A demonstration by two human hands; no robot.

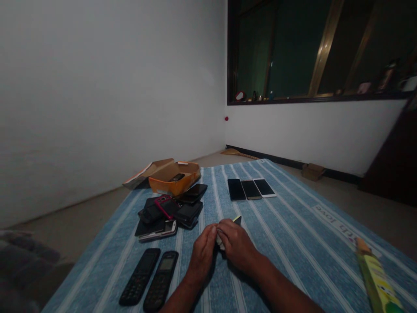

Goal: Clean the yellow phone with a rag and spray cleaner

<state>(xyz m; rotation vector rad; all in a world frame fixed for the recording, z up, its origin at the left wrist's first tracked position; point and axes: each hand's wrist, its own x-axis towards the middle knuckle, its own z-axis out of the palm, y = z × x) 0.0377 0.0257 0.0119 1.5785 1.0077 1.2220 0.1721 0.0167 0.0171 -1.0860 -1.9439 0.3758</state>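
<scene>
My left hand and my right hand meet over the blue striped cloth. Both have their fingers closed on a small phone, of which only a dark corner and a pale edge show between them. Two black keypad phones lie side by side to the left of my left wrist. A heap of several phones, one of them pink, is further back on the left. Three smartphones lie in a row beyond my hands.
An open orange cardboard box holding a dark phone sits at the cloth's far left corner. A yellow-green box lies at the right edge. White walls, a dark window and a small carton on the floor surround the cloth.
</scene>
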